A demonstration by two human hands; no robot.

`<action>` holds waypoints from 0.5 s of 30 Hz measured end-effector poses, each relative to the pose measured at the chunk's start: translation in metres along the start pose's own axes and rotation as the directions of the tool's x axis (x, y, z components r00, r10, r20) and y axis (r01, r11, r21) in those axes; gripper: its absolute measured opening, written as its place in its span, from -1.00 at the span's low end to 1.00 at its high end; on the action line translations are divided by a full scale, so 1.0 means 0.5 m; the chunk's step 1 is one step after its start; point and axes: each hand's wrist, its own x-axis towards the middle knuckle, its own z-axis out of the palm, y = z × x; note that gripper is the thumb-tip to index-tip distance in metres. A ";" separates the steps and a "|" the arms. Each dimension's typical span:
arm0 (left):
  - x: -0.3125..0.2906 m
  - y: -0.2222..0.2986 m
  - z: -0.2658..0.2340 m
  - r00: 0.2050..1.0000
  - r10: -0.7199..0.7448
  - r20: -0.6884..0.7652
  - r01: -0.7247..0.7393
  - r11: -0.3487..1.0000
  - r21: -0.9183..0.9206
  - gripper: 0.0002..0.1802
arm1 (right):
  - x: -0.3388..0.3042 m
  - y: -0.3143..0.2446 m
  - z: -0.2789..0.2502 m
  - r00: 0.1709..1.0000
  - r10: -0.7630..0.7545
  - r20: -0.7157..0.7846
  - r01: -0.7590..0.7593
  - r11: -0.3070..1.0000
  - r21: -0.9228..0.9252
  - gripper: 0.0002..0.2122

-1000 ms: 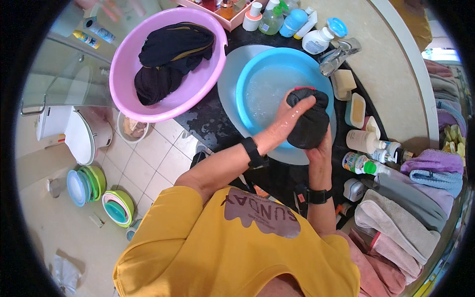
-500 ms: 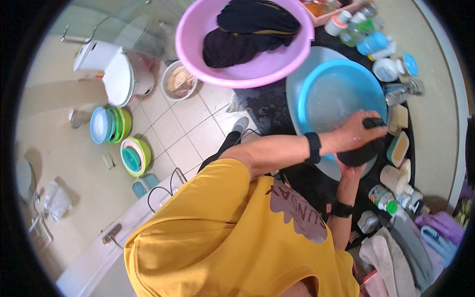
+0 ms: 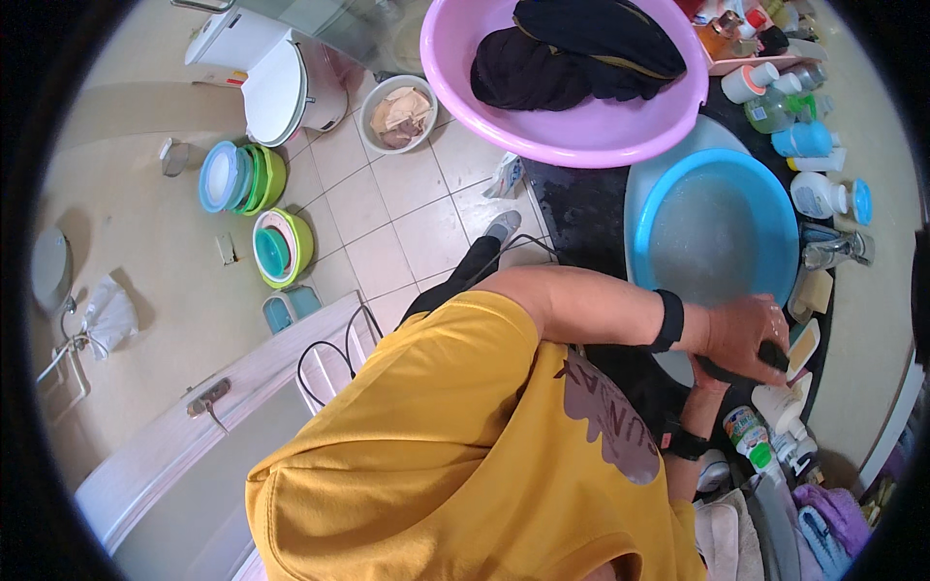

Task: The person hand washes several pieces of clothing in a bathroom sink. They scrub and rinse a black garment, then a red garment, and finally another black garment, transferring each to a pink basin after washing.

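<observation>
My left hand [image 3: 741, 334], a black band on its wrist, is closed over a wet black cloth [image 3: 775, 356] at the near rim of the blue basin [image 3: 668, 194], which holds soapy water. My right hand [image 3: 705, 389] reaches up from below to the same cloth and is mostly covered by the left hand; a black watch sits on its wrist. A pink basin [image 3: 581, 145] beside the blue one holds dark clothes [image 3: 572, 53].
Bottles and jars [image 3: 809, 194], a tap [image 3: 833, 250] and soap bars crowd the dark counter around the blue basin. Folded towels [image 3: 823, 523] lie at lower right. On the tiled floor stand stacked coloured bowls [image 3: 281, 247], a white bin [image 3: 402, 111] and a toilet [image 3: 276, 82].
Both hands have carried the black cloth from over the middle of the blue basin to its near rim. The view has swung left, showing more floor.
</observation>
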 end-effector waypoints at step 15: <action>-0.003 -0.003 -0.008 0.922 0.373 0.103 -0.385 0.911 0.147 -0.72 | -0.007 -0.066 0.152 0.834 0.539 0.120 -0.476 0.812 -0.338 -0.70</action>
